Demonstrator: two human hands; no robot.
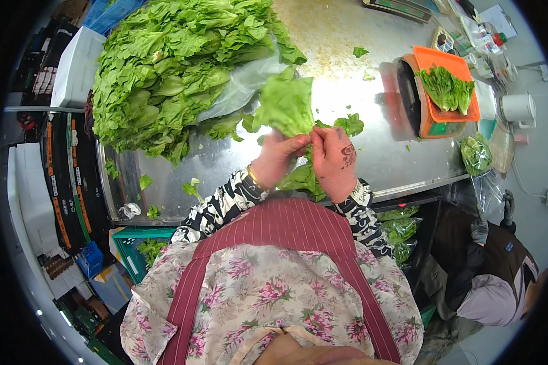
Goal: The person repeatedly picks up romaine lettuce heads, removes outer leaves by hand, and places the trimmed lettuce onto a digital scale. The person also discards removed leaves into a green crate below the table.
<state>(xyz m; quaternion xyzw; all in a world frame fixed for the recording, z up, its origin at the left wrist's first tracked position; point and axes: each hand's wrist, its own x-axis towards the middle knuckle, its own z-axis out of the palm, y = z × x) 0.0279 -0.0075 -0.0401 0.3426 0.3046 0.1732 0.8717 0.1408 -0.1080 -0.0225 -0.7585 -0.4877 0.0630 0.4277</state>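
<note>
Both hands meet over the near part of a steel worktable. My left hand, slightly blurred, has its thumb and fingers closed by the stem end of a lettuce leaf. Thumb and forefinger of my right hand pinch the same end, touching the left thumb. Beneath the hands, close to the apron, lie more lettuce leaves. A big heap of green lettuce rises at the left on a translucent plastic bag. Torn leaf pieces are scattered about the table.
At right, an orange tray with lettuce sits on an orange scale. A co-worker in grey gloves holds bagged lettuce. Below the table edge are a green crate and bagged greens. A white foam box stands left.
</note>
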